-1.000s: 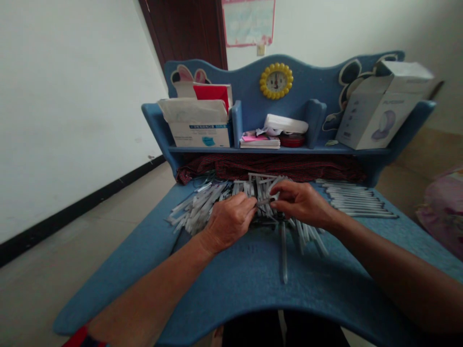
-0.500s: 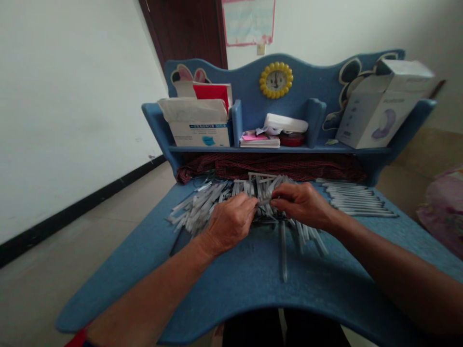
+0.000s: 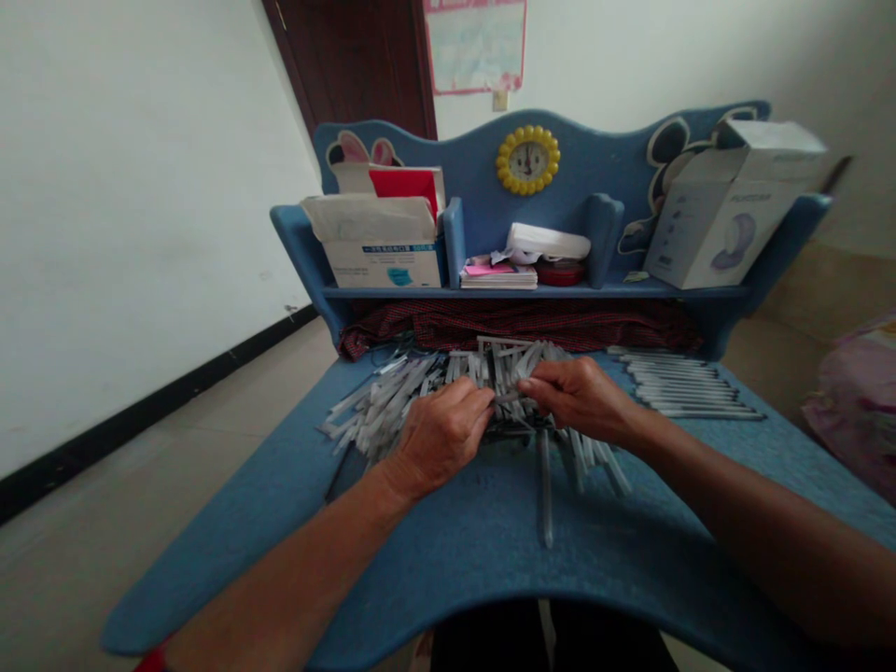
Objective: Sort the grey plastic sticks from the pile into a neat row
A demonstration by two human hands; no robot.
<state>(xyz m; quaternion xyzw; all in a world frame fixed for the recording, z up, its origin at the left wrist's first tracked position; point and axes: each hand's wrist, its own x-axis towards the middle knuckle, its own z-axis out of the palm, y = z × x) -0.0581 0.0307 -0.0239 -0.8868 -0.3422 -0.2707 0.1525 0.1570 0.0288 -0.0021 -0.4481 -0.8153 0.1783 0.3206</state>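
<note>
Fingers of my left hand (image 3: 448, 429) are pinched together at the front of a loose pile of thin whitish strips (image 3: 388, 401) on the blue desk (image 3: 483, 541). Close by on the right, my right hand (image 3: 574, 397) is closed too, thumb against forefinger. Between the two hands a short grey strip (image 3: 505, 399) seems to be gripped at both ends. One pale strip (image 3: 546, 490) lies alone, pointing toward the desk's front edge. To the right, several long strips (image 3: 690, 385) rest side by side in a row.
A dark red checked cloth (image 3: 525, 322) lies under the shelf (image 3: 420, 292). On the shelf stand an opened mask box (image 3: 382, 261), a stack of papers (image 3: 498, 277) and a tall white box (image 3: 714, 224). A yellow clock (image 3: 528, 161) is on the backboard.
The view has shifted slightly. Both hands remain close together at the pile, with my right hand's fingers a little nearer to the left.
</note>
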